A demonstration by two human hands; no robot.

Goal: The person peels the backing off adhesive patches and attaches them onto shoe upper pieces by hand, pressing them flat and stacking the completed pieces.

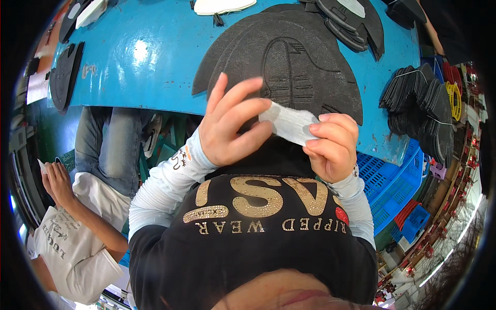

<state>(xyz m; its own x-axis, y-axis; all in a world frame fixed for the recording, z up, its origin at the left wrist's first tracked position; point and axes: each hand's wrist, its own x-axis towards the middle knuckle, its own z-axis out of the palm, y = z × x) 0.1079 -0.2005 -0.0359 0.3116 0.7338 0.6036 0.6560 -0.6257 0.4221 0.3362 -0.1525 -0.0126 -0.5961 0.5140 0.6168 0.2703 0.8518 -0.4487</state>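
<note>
No packages, labels, signs or screens clearly visible anywhere in view.

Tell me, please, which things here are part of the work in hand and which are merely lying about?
In hand:
left hand
right hand
white strip, held between both hands
black shoe-upper piece just beyond them on the blue table

Lying about:
bundled black pieces
blue crates
white piece

Shoe workshop: blue worktable (155, 57), stacked black cut shoe parts (418, 103), blue plastic crates (392, 186).
</note>
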